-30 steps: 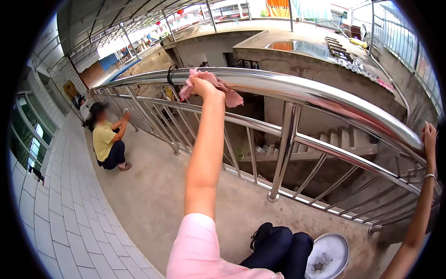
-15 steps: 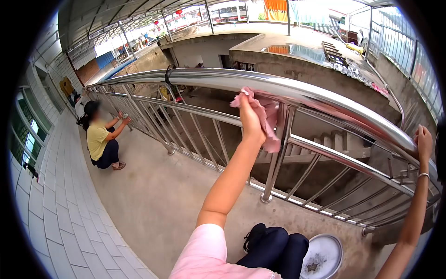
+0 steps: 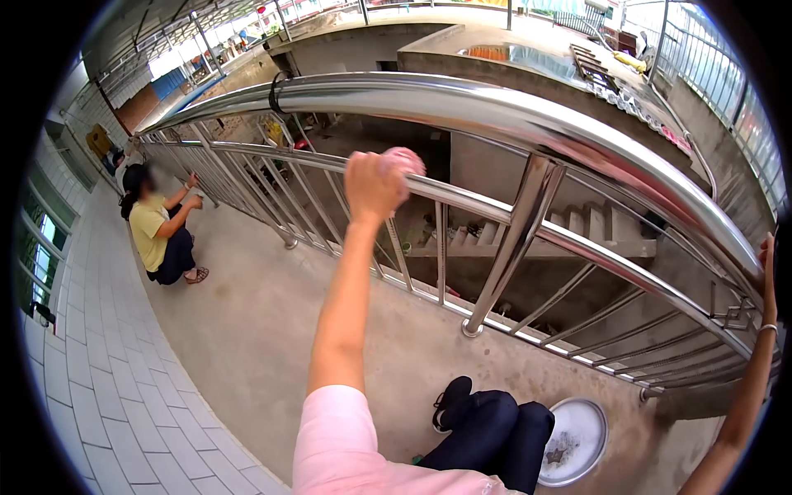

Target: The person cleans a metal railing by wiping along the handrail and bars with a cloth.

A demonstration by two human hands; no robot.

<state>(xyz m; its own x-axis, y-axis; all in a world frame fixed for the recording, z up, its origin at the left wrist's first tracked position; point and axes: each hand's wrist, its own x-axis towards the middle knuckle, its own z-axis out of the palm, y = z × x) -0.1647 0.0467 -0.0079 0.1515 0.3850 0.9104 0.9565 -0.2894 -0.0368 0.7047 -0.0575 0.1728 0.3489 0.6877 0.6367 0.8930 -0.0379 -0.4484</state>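
Note:
My left hand [image 3: 374, 188] is closed round a pink cloth [image 3: 403, 162], pressed on the thinner middle rail [image 3: 470, 198] of a stainless steel railing. Above it runs the thick, shiny handrail [image 3: 495, 103], with a dark tie [image 3: 275, 93] round it. At the far right edge of the view, my right hand [image 3: 769, 254] grips the end of the handrail, its fingers partly lost in the dark border. A band circles that wrist. A thick steel post [image 3: 516, 243] stands to the right of the cloth.
A metal basin [image 3: 575, 441] of sudsy water stands on the concrete floor by my knees [image 3: 495, 421]. Further along the railing at left, a person in a yellow top [image 3: 153, 231] squats with hands near the bars. White tiled wall [image 3: 107, 355] lines the left; concrete steps [image 3: 590, 227] lie below, beyond the railing.
My left hand has moved with the pink cloth from the top handrail down and left to the middle rail. The view has tilted lower. My right hand stays at the handrail's right end.

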